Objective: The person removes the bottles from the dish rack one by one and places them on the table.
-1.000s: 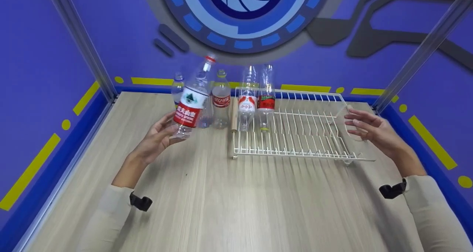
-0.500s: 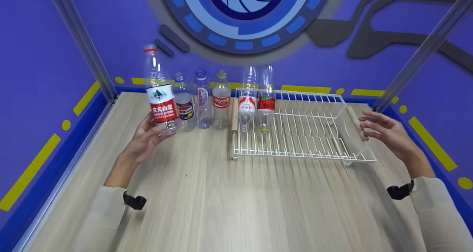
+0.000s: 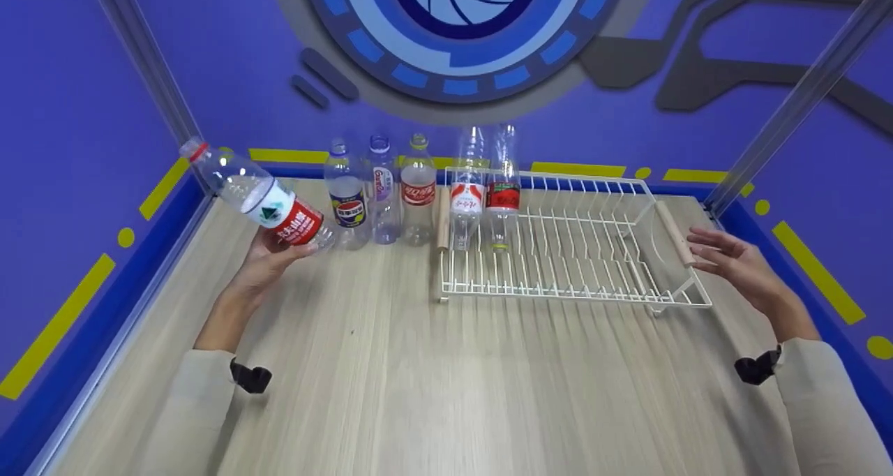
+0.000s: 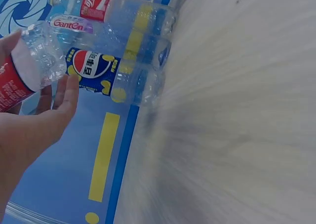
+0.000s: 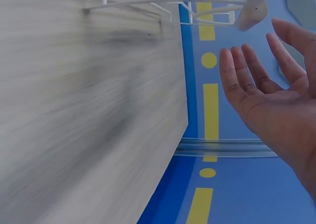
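Observation:
My left hand (image 3: 254,270) grips a clear plastic bottle (image 3: 268,207) near its base. This bottle has a red and white label, and its red-ringed neck leans to the upper left, over the table's left side. In the left wrist view only its base and part of the label (image 4: 14,83) show. Just right of it stands a bottle with a blue label (image 3: 349,209), then one with a purple-white label (image 3: 383,184) and one with a red label (image 3: 418,194). My right hand (image 3: 739,263), fingers loosely bent and holding nothing, hovers beside the wooden handle (image 3: 674,233) of the white wire rack (image 3: 558,293).
Two bottles lean upside down in the rack's left slots, one with a white and red label (image 3: 467,197), the other with a red and green label (image 3: 503,195). Blue panels (image 3: 230,57) wall the wooden table (image 3: 418,378) at the back and both sides.
The left hand has moved left with the bottle, which has tipped from leaning right, through nearly upright, to leaning left. The right hand has drawn slightly right, away from the rack's handle.

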`<action>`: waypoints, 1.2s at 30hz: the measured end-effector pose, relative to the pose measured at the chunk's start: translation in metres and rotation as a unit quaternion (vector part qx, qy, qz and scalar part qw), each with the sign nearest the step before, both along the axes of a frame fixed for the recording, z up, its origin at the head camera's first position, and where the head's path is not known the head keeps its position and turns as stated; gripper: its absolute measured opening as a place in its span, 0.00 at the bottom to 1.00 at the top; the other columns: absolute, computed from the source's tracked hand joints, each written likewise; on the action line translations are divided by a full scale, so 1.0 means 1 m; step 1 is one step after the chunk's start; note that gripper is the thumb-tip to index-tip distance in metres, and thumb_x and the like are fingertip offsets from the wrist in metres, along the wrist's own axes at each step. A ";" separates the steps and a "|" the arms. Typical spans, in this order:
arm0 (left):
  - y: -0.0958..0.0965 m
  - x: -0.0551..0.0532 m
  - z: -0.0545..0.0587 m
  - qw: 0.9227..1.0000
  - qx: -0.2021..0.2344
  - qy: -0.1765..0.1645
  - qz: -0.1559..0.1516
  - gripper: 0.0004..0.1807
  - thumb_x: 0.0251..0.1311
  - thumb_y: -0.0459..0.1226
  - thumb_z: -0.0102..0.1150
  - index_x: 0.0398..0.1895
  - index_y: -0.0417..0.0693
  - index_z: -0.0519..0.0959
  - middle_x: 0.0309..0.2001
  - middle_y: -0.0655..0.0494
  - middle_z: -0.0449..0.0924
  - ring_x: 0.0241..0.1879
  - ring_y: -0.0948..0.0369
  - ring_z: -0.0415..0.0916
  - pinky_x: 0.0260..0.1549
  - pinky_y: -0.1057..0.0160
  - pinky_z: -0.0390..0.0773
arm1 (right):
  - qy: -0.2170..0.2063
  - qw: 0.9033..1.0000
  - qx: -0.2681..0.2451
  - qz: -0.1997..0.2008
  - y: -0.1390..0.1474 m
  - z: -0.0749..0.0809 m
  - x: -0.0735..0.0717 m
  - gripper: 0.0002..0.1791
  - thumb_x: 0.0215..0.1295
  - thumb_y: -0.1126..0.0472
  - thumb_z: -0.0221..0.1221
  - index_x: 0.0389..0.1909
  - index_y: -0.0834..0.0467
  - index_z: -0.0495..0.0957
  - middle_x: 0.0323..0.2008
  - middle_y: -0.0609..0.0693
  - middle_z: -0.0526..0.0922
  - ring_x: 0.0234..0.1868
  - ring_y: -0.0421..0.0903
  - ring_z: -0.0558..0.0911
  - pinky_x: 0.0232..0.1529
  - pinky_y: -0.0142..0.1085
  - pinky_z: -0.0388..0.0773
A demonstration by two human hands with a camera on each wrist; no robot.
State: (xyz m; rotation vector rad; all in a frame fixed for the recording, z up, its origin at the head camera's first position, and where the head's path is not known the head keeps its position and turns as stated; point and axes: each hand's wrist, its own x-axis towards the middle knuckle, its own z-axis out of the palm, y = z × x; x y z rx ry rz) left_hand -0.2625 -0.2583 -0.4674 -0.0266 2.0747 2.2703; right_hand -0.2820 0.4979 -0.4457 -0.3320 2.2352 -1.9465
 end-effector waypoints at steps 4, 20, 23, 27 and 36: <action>-0.003 -0.006 -0.005 0.997 -0.072 0.010 0.020 0.53 0.63 0.34 0.69 0.82 0.53 0.43 0.79 0.49 0.52 0.76 0.53 0.53 0.78 0.47 0.57 | -0.011 1.000 0.007 -0.001 0.002 -0.005 0.001 0.23 0.79 0.67 0.51 0.71 0.60 0.68 0.56 0.35 0.83 0.52 0.31 0.84 0.50 0.26 0.83; -0.012 -0.042 -0.026 0.962 -0.271 -0.013 0.002 0.54 0.56 0.25 0.69 0.81 0.39 0.46 0.76 0.33 0.57 0.75 0.37 0.56 0.76 0.40 0.58 | -0.023 0.993 0.117 -0.005 0.000 -0.003 0.005 0.31 0.82 0.58 0.48 0.80 0.59 0.55 0.61 0.28 0.72 0.56 0.23 0.77 0.52 0.20 0.78; -0.012 -0.044 -0.030 0.961 -0.276 -0.017 -0.012 0.53 0.57 0.25 0.68 0.81 0.39 0.47 0.76 0.33 0.56 0.76 0.37 0.56 0.76 0.40 0.57 | -0.020 0.993 0.118 -0.003 0.000 -0.003 0.006 0.31 0.82 0.58 0.48 0.80 0.60 0.55 0.61 0.28 0.72 0.57 0.23 0.77 0.53 0.20 0.78; -0.012 -0.047 -0.032 0.960 -0.278 -0.026 -0.016 0.52 0.57 0.24 0.68 0.81 0.38 0.48 0.76 0.32 0.57 0.75 0.37 0.57 0.77 0.41 0.56 | -0.016 0.992 0.122 0.003 0.000 -0.003 0.006 0.30 0.82 0.58 0.48 0.79 0.60 0.56 0.61 0.29 0.73 0.57 0.24 0.78 0.53 0.21 0.78; -0.007 -0.051 -0.034 0.960 -0.276 -0.039 -0.008 0.56 0.57 0.28 0.69 0.81 0.37 0.42 0.79 0.32 0.50 0.80 0.39 0.49 0.79 0.42 0.51 | -0.025 0.992 0.125 0.005 0.000 -0.002 0.006 0.30 0.82 0.57 0.48 0.79 0.59 0.56 0.61 0.29 0.73 0.57 0.24 0.77 0.53 0.21 0.78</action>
